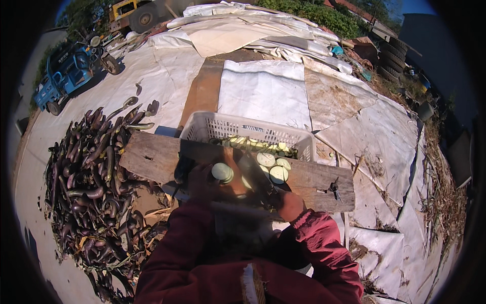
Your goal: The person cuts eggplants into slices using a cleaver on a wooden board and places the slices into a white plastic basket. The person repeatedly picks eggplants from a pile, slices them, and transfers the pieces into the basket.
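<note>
A wooden board (317, 180) lies across in front of me, partly in my body's shadow. On it my left hand (200, 181), dark in the shade, holds an eggplant (222, 172) whose pale cut face points right. The rest of that eggplant is hard to make out. My right hand (291, 206) grips a broad knife (259, 175), its handle hidden in my fist and its blade slanting away over the board. Right of the blade lie several round eggplant slices (278, 174). Beyond the board stands a white plastic crate (308, 146) with more slices (248, 143) inside.
A large heap of whole purple eggplants (85, 182) covers the ground at my left. White sheeting (265, 91) spreads out ahead. A metal fitting (334, 188) sticks up at the board's right end. Farther off are a blue cargo tricycle (68, 76) and stacked tyres (392, 59).
</note>
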`<action>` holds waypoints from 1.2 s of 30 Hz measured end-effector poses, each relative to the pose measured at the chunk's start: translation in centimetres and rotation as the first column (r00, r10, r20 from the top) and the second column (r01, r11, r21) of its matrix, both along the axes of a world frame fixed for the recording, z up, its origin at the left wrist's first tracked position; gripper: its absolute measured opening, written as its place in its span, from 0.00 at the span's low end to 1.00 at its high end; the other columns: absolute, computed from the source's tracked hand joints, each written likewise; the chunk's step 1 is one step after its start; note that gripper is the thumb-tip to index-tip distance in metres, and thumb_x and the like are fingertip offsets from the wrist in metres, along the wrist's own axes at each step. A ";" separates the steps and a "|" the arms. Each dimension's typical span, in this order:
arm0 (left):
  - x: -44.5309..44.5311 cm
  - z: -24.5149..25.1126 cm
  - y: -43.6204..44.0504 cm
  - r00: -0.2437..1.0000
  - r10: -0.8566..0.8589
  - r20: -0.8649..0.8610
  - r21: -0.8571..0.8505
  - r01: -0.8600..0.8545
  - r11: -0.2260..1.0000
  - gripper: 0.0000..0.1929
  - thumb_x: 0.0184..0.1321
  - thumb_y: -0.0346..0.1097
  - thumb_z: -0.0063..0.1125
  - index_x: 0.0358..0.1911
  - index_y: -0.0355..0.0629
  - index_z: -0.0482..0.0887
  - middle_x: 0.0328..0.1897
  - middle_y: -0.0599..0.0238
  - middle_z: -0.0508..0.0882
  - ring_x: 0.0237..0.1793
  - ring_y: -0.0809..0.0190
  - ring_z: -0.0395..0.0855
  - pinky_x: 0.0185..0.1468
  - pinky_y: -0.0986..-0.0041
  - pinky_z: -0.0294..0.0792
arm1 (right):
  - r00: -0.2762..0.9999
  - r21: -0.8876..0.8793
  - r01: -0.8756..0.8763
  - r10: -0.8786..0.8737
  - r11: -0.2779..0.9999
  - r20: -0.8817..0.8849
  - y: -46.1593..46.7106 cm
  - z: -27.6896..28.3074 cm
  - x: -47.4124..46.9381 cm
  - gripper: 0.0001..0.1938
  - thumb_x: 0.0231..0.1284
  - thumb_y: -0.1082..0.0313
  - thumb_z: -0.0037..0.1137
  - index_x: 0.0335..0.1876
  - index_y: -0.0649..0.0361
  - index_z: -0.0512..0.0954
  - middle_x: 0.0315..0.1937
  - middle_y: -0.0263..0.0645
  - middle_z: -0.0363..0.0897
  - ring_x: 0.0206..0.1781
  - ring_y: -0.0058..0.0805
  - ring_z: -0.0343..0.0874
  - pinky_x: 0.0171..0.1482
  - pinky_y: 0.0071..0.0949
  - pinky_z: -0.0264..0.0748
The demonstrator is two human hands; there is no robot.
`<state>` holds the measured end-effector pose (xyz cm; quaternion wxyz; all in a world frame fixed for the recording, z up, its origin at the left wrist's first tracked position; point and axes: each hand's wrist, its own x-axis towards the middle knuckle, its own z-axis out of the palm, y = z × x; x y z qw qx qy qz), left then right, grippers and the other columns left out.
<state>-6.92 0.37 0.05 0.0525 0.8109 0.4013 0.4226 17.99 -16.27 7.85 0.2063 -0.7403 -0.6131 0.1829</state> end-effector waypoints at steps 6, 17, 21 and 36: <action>0.5 -3.1 0.8 0.977 -0.171 0.126 -0.224 0.196 0.955 0.32 0.43 0.36 0.72 0.56 0.45 0.75 0.54 0.52 0.76 0.55 0.47 0.75 0.57 0.59 0.71 | 0.984 0.010 -0.157 0.157 0.988 -0.081 -0.4 -0.9 1.2 0.14 0.57 0.53 0.55 0.42 0.54 0.80 0.32 0.51 0.81 0.38 0.51 0.80 0.38 0.45 0.74; 4.9 -2.2 -1.5 0.916 -0.346 0.201 -0.349 0.397 0.849 0.29 0.50 0.28 0.68 0.59 0.41 0.72 0.58 0.55 0.69 0.61 0.53 0.71 0.58 0.66 0.68 | 0.997 0.136 -0.011 0.001 0.991 0.073 0.7 1.2 1.1 0.16 0.60 0.53 0.53 0.44 0.58 0.77 0.28 0.52 0.80 0.33 0.55 0.79 0.33 0.47 0.73; 4.4 -4.5 -0.5 0.867 -0.409 0.284 -0.353 0.491 0.797 0.21 0.49 0.28 0.69 0.49 0.41 0.79 0.57 0.55 0.68 0.57 0.53 0.73 0.57 0.66 0.68 | 0.980 0.024 -0.088 0.082 0.996 0.180 1.6 2.7 -0.5 0.13 0.61 0.57 0.50 0.40 0.59 0.76 0.27 0.51 0.80 0.32 0.52 0.80 0.33 0.46 0.74; 5.0 -1.8 -2.0 0.590 -0.214 0.779 -0.456 0.766 0.452 0.21 0.56 0.23 0.57 0.54 0.42 0.73 0.55 0.61 0.70 0.51 0.65 0.73 0.51 0.74 0.69 | 0.994 0.073 -0.027 0.035 0.997 -0.103 5.7 -4.4 -0.8 0.15 0.61 0.53 0.50 0.39 0.59 0.78 0.30 0.52 0.80 0.34 0.51 0.81 0.33 0.46 0.75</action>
